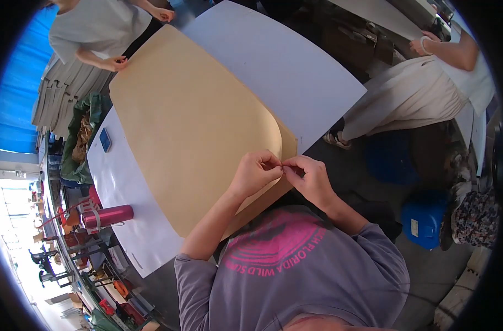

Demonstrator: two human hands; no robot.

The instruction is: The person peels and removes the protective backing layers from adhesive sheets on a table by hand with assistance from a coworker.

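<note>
A large tan paper sheet [196,121] lies over the white table, its near right edge curled up above another tan layer [287,144]. At that curled edge, my left hand [257,175] is closed in a pinch on the sheet. My right hand [311,179] is also pinched shut, its fingertips meeting those of my left hand. Whatever sits between the right fingertips is too small to make out. Both hands are close in front of my grey shirt [312,270].
White boards [273,60] extend beyond the tan sheet. A pink bottle [108,216] and a phone [105,139] rest at the left. One person [105,30] stands at the far end, hands by the sheet; another person [422,91] is at right. A blue container [424,219] stands on the floor.
</note>
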